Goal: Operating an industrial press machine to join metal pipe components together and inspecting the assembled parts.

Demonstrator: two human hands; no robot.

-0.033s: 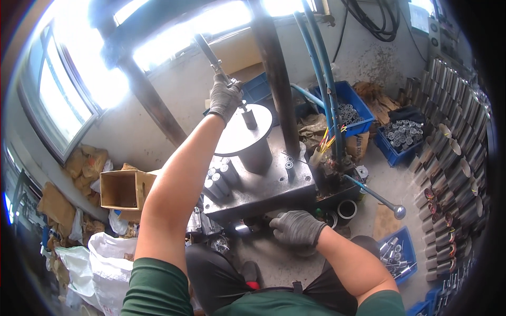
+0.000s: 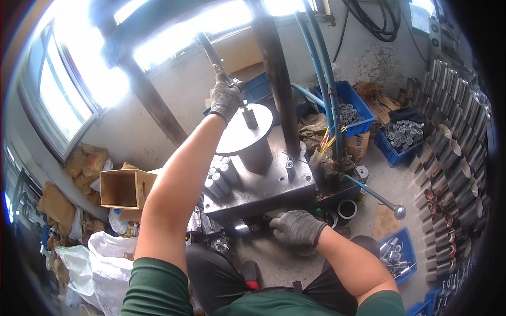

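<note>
My gloved left hand point(image 2: 227, 98) reaches far forward and is closed around a metal part at the lower end of a slanting rod point(image 2: 208, 50). Just below it, a short dark cylinder point(image 2: 250, 119) stands upright on a round pale plate point(image 2: 242, 136), with a small silver piece on its top. The plate rests on a thick dark post point(image 2: 256, 158) on a metal press bed point(image 2: 258, 196). Under the bed's front edge is my gloved right hand point(image 2: 299, 228), fingers curled; what they hold, if anything, is hidden. Several grey metal cylinders point(image 2: 220, 181) stand left of the post.
Thick steel columns point(image 2: 278, 73) flank the plate. A blue lever with a ball end point(image 2: 399, 211) juts out at right. Blue bins point(image 2: 363, 126) hold small metal parts. Stacked metal tubes point(image 2: 443, 158) line the right side. A cardboard box point(image 2: 122, 189) and white sacks point(image 2: 108, 263) are at left.
</note>
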